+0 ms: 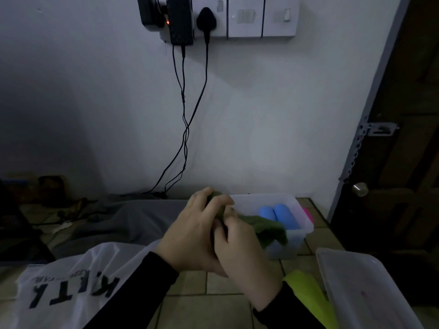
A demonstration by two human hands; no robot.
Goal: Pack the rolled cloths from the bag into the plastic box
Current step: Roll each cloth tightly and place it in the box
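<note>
Both hands grip one green cloth (266,227) just in front of the box (306,224). Left hand (190,233) has its fingers curled over the rolled end; right hand (240,243) pinches it from below, fingers closed round the fabric. Cloth is only half a roll: a loose tail hangs off to the right, over the box's near rim.

Risks:
- Tail is unrolled. Dropped in as is, it likely flops open and eats space meant for more rolls.
- Tail draped on the rim could snag there, or drag on the two blue rolls (278,214) already inside and knock them out of line.
- Box looks light, thin plastic on smooth floor tile; a push from the hands could slide it.
- Dim light, so hard to judge how tight the roll is.

Materials: cloth is soft, matte, fuzzy-looking, limp. Blue rolls are neat cylinders lying side by side. Box is translucent, rectangular, rounded corners. Lid (370,288) lies near right, same frosted plastic. Bag (66,281) lies near left, thin white film, crinkled, black print.
</note>
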